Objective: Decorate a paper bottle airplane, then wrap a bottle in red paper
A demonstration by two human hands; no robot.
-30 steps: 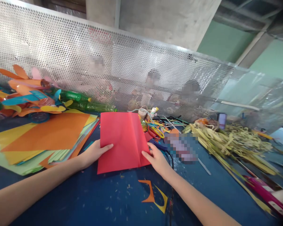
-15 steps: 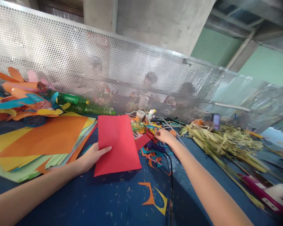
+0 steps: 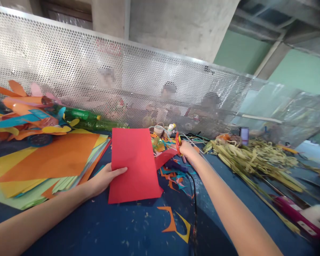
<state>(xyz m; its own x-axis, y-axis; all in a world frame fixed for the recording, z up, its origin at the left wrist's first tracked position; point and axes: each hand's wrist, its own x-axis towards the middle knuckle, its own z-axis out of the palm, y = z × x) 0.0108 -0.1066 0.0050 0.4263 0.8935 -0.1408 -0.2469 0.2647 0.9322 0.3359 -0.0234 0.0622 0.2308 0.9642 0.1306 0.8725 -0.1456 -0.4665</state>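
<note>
A sheet of red paper (image 3: 136,160) is pinched at its left edge by my left hand (image 3: 105,179), thumb on top and the other fingers behind. The sheet is tilted up over the blue table. To its right, my right hand (image 3: 188,151) is closed on scissors (image 3: 178,143) with red and yellow handles, apart from the sheet; their blades are hard to make out. A narrower red paper piece (image 3: 165,157) lies between the sheet and the scissors. Just below my right hand is a dark blue glue gun (image 3: 176,165) with a black cord.
Stacked coloured paper (image 3: 50,160) lies left, below a paper-decorated bottle plane (image 3: 32,113). Green bottles (image 3: 85,115) lie behind. Paper scraps (image 3: 174,179) surround the glue gun. Dried leaf strips (image 3: 250,156) and a purple tool (image 3: 298,213) are at right. A perforated metal screen (image 3: 138,78) bounds the back.
My right hand has raised the scissors from the clutter, so the handles now stand up in view. My left hand keeps the red sheet, which has turned slightly.
</note>
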